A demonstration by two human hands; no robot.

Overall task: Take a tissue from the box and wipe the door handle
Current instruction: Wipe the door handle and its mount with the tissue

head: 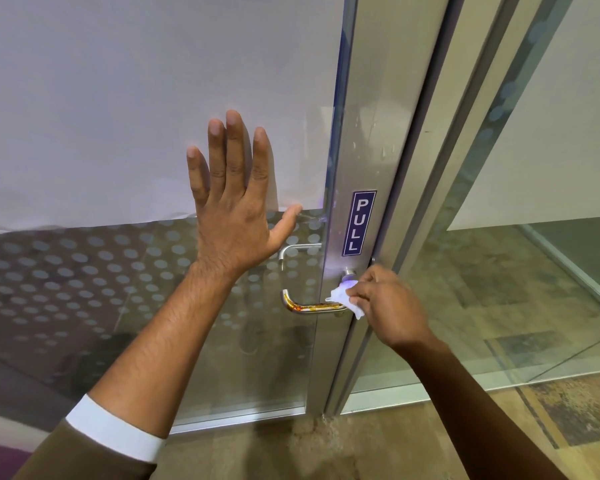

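A metal lever door handle [305, 308] juts left from the door's aluminium stile, with orange-brown smears along its bar. My right hand [388, 306] pinches a crumpled white tissue [343, 299] against the handle's right end, close to its round base. My left hand [232, 199] lies flat on the glass door [118, 271] above and left of the handle, fingers spread, holding nothing. No tissue box is in view.
A blue PULL sign [359, 223] sits on the stile above the handle. A second handle [291, 251] shows through the glass on the far side. A fixed glass panel [499, 289] stands to the right. Patterned carpet [430, 438] covers the floor.
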